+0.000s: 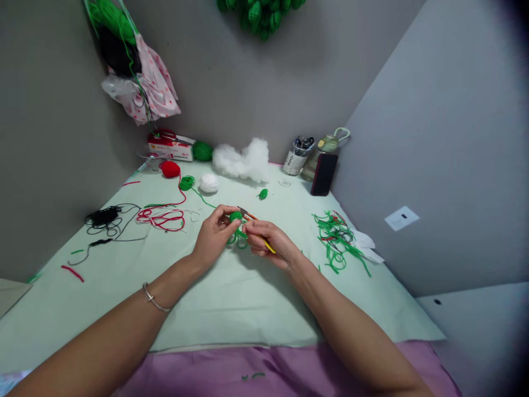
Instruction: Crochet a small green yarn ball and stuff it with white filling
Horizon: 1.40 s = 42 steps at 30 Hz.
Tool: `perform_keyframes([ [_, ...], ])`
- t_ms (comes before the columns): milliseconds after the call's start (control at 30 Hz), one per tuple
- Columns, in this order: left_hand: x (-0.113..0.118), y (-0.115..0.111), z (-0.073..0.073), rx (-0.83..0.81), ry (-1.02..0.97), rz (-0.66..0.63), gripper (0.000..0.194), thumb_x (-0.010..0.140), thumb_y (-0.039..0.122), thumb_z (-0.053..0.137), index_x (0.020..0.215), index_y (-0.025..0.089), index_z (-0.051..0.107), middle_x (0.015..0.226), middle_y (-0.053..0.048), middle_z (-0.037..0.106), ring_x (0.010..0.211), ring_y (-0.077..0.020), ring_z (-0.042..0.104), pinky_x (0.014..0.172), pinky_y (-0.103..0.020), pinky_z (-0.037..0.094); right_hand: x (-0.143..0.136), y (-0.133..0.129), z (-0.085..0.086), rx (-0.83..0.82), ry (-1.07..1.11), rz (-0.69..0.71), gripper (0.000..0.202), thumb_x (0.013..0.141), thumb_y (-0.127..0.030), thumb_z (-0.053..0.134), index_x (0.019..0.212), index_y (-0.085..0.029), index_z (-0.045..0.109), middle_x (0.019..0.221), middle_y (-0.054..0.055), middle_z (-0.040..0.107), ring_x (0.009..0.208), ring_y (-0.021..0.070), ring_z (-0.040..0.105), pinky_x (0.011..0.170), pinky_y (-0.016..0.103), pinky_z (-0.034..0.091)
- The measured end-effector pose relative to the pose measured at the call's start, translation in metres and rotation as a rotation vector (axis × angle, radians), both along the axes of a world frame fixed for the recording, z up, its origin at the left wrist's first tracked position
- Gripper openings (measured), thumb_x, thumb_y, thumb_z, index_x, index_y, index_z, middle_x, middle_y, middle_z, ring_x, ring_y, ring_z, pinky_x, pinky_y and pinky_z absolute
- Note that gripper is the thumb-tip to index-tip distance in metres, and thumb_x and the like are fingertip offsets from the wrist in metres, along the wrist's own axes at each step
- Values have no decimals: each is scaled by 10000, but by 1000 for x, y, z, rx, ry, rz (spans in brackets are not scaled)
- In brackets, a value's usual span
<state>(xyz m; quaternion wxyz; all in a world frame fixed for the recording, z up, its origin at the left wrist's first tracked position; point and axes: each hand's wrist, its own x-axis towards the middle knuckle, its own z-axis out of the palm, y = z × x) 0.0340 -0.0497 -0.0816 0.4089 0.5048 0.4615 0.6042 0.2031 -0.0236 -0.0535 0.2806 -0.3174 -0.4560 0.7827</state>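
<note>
My left hand (215,234) is closed on a small green crochet piece (235,216), pinched between thumb and fingers. Loops of green yarn (237,240) hang below it. A strand runs from the piece back to a small green yarn bundle (187,182). My right hand (270,240), also closed, grips a slim tool with a yellow end (270,246). A dark and orange tip (247,214) shows beside the green piece; whether it belongs to the same tool I cannot tell. Both hands are close together over the middle of the table.
Red (170,169) and white yarn balls (209,183), stuffing (242,161) and a small green crochet piece (263,194) lie toward the back. Black yarn (104,216) is at left, green scraps (336,242) at right. A phone (324,175) leans by a bottle (328,143) and pen cup (295,160).
</note>
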Motion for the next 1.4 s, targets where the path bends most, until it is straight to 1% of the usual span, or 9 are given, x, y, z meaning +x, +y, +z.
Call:
perform_keyframes([
  [233,2,2,3,-21,-38,-54,194,816,320,723,953,187,690,801,11,660,689,-139,584,670,-273,474,-7,-11,2,135,-48,-124,245,807,-387,739,781,-195,589,445,-106,387,441,63,220,464,236,155],
  [400,4,4,8,-55,-76,-85,111,747,229,690,848,194,662,695,41,603,585,-123,548,597,-258,465,-12,-31,4,661,-364,-235,163,920,-353,611,837,-213,602,573,-64,428,538,109,329,546,274,228],
  [500,2,3,9,-73,-108,-104,118,739,229,702,843,195,658,710,39,612,578,-120,559,584,-253,464,-12,-34,4,830,-461,-193,101,931,-306,593,866,-229,597,598,-56,437,559,123,330,579,286,235],
  [800,-4,7,3,-93,-205,-100,324,754,254,758,1056,201,652,836,37,641,599,-109,629,602,-251,480,0,-7,12,113,-51,110,233,870,-412,697,869,-206,589,451,-134,311,437,66,136,436,219,146],
  [967,-1,5,5,-116,-231,-94,256,761,246,764,1003,192,699,803,43,623,578,-90,594,607,-243,486,14,2,14,66,6,247,227,904,-396,687,911,-177,626,454,-141,303,427,53,103,416,202,136],
  [1133,-5,5,7,-195,-254,-140,220,825,284,701,1022,194,738,634,60,549,595,-118,593,654,-255,522,13,-7,12,105,-8,591,322,910,-441,672,1001,-133,682,452,-133,326,402,56,197,441,232,158],
  [1200,-6,5,7,-219,-234,-166,235,790,258,726,1014,191,756,659,41,602,607,-127,605,626,-253,510,8,-9,11,202,-37,449,314,916,-471,664,952,-160,670,472,-132,309,427,60,203,462,237,159],
  [1267,-4,4,5,-227,-204,-191,281,750,228,764,1028,192,771,736,12,684,638,-139,625,615,-255,503,4,-8,8,328,-100,141,313,903,-504,678,866,-197,625,499,-127,310,459,67,201,479,242,172],
  [1400,3,0,5,-214,-173,-242,340,727,249,814,1061,189,782,943,-45,774,720,-158,660,697,-292,540,-1,1,-5,592,-325,-240,352,832,-490,757,739,-208,569,589,-71,460,559,91,334,540,254,244],
])
